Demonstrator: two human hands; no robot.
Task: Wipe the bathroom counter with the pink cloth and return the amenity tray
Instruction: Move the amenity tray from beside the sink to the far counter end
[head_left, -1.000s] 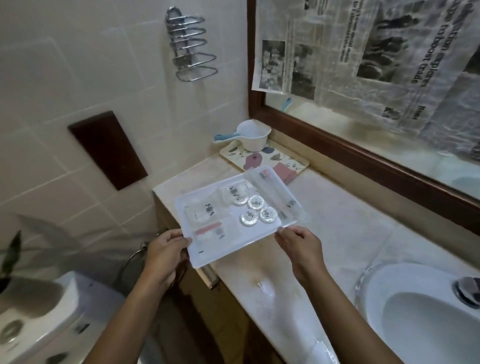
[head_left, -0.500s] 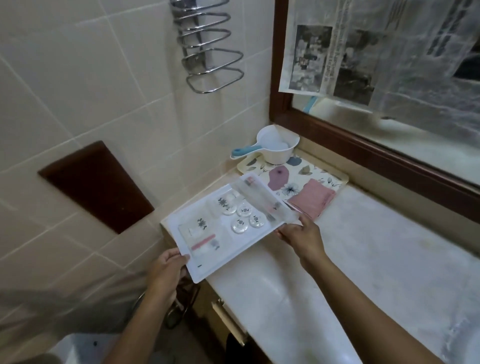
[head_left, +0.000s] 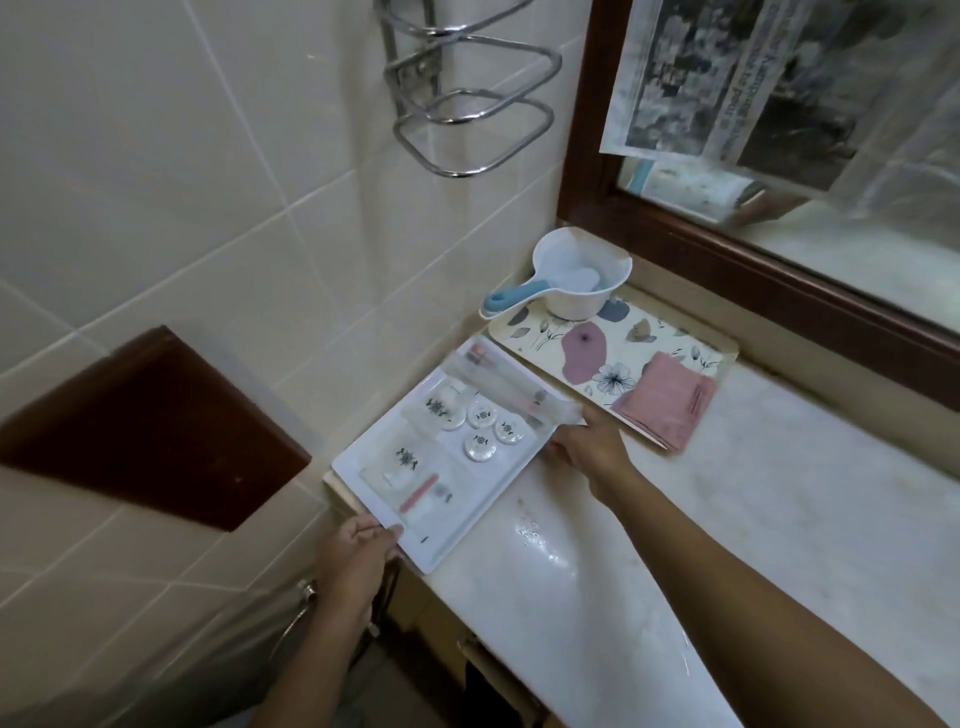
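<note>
Now the amenity tray (head_left: 483, 493) has come down from mid-air to the left end of the counter (head_left: 675, 519), just beside the floral tray (head_left: 545, 332) (full contact unconfirmed). The left hand (head_left: 358, 551) grips its near corner, the right hand (head_left: 587, 447) its right edge. The pink cloth (head_left: 665, 405) lies folded on the floral tray. The return is judged nearly complete.
</note>
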